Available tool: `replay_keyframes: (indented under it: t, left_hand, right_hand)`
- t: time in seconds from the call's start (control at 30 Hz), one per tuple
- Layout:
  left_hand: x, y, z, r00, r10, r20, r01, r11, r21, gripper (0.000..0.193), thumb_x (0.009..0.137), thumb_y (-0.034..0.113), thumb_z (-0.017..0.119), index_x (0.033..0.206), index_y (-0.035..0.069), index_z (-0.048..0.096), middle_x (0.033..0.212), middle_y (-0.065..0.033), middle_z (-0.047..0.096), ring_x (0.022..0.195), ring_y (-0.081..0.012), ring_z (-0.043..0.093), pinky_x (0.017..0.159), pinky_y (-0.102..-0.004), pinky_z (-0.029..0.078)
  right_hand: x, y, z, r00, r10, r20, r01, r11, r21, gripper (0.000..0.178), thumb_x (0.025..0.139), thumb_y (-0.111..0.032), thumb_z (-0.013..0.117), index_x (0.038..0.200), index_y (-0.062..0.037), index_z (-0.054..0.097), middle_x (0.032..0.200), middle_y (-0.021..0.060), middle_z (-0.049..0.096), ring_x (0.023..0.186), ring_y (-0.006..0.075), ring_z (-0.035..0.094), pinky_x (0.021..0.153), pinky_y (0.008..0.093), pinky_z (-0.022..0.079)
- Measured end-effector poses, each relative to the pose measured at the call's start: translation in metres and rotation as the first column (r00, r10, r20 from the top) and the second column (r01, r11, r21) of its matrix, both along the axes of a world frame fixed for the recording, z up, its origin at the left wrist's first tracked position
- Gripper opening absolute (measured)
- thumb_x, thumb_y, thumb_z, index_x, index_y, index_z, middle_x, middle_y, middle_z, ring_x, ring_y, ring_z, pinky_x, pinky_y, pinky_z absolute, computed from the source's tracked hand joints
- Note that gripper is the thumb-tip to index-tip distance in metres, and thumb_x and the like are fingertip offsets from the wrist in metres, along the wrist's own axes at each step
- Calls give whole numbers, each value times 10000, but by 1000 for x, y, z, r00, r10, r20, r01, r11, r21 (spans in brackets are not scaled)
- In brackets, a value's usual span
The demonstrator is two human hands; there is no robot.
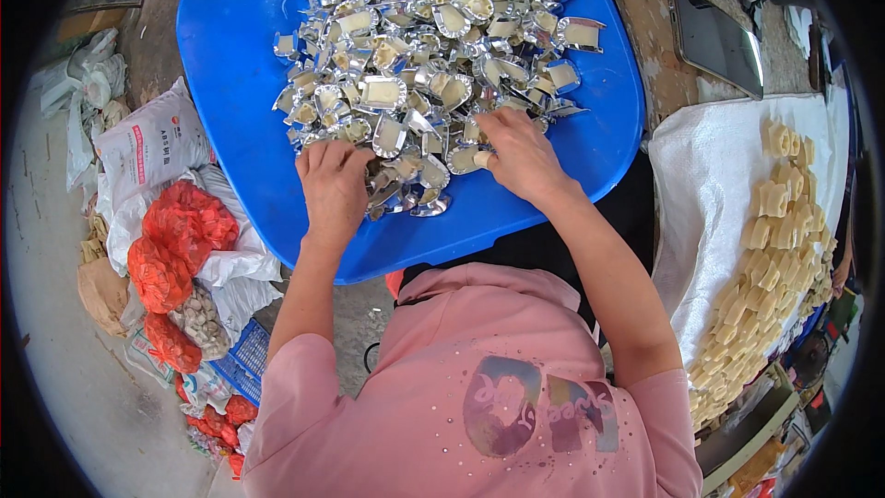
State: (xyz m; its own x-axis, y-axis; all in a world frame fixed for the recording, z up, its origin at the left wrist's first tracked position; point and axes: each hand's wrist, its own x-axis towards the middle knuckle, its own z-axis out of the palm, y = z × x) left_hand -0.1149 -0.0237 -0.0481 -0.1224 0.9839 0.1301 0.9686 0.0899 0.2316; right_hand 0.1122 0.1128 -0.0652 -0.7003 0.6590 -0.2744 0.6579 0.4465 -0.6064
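1. The left hand (330,186) curls its fingers downward at the pile's lower-left edge; whether they close on a piece is hidden.
2. The right hand (524,159) reaches over the pile's lower right, thumb and forefinger apart at the tips; I cannot tell whether it grips anything.
3. Beneath both, at upper centre of the frame, lie the shiny silvery pieces (383,92), mirror-bright curved shells with matte cream hollows, heaped at all angles.
4. They fill the middle of a smooth blue plastic tub (230,65) with rounded corners.
5. At right, blocky cream pieces (761,267) cover part of a white woven sheet (691,184).
6. At left, crinkled red bags (189,221) sit below a plump white sack (152,143).
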Motion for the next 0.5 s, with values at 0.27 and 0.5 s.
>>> replay_keyframes:
  t: [0.27,0.5]
  left_hand:
    - [26,19,19,985,70,155,-86,991,101,208,778,-16,658,924,129,690,940,-42,620,967,-223,577,848,-354,389]
    - [64,35,26,29,162,986,-47,986,-161,276,818,-35,671,1082,36,635,1040,-72,590,976,-165,589,855,-314,488]
  right_hand:
    - [5,8,-2,996,-50,-76,41,993,-108,433,766,77,541,1192,1,551,1053,172,564,1025,349,555,899,417,451]
    - [21,3,56,884,-137,-446,-113,864,-490,360,810,99,518,1153,5,576,978,163,590,947,316,584,850,375,450]
